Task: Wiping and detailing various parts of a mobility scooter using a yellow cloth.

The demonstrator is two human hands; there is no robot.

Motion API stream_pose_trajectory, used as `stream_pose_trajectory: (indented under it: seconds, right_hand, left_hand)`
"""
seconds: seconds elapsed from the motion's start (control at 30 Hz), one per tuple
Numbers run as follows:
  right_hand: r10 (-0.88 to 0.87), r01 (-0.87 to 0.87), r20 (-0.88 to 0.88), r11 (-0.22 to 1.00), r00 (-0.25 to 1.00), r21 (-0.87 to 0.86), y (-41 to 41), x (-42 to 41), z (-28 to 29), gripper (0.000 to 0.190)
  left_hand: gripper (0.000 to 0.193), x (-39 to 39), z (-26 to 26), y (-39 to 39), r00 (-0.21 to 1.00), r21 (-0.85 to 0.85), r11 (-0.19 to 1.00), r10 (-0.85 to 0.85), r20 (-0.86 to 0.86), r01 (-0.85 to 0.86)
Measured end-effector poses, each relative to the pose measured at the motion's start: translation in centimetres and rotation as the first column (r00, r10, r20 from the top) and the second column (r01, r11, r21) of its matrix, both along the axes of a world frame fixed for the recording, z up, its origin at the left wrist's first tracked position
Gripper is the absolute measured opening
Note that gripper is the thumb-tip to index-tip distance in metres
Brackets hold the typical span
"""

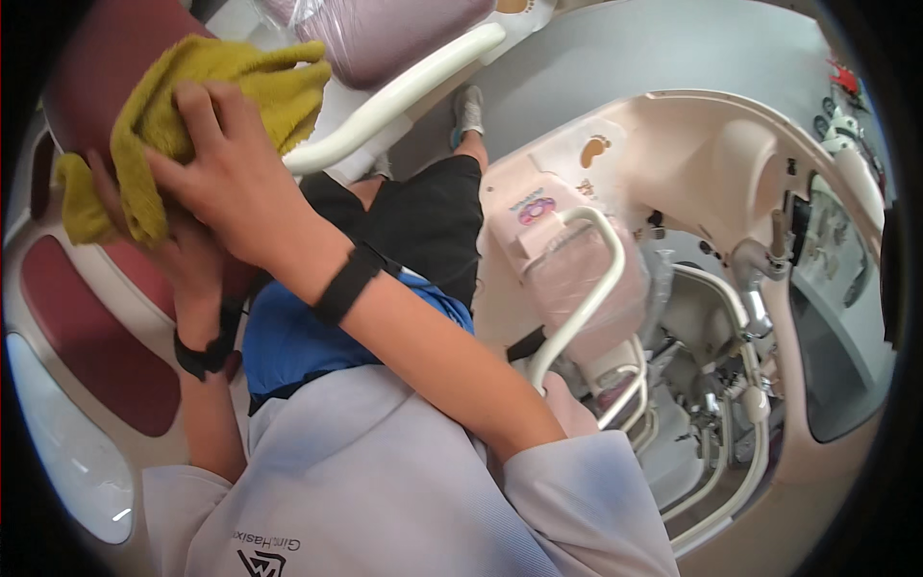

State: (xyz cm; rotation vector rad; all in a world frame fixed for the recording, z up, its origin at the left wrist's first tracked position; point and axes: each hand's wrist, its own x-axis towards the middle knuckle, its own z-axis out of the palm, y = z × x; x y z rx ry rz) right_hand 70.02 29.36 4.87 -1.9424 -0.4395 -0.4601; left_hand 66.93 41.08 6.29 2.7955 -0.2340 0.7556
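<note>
A yellow-green cloth towel is bunched up over a maroon padded panel at the upper left. My right hand reaches across my body, its bent fingers pressed into the towel's folds. Lower and further left, my left hand holds the hanging end of the cloth, some fingers hidden behind it. Both wrists wear black bands. Close to the right hand, a white tubular bar slants up towards a mauve seat wrapped partly in clear plastic film.
On my right stands a beige moulded plastic child-cart body with footprint marks. Inside it are a film-covered pink seat and a curved white bar. More white tubular frames lie behind. My shoe is on the grey floor.
</note>
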Motion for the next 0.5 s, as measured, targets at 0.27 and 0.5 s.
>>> stream_pose_trajectory:
  seconds: [0.27,0.5]
  right_hand:
    - [-0.084,0.069,-0.117,0.99,0.99,-0.124,-12.1,-3.0,-2.2,0.014]
    - [-0.271,0.179,-0.278,0.932,0.921,-0.317,-15.0,-3.8,-6.6,0.033]
  left_hand:
    - [0.069,-0.2,-1.0,-6.1,0.84,0.004,0.917,-0.363,-0.403,0.398]
    - [0.074,2.3,-4.3,-12.2,0.706,-0.085,0.973,-0.215,-0.675,0.215]
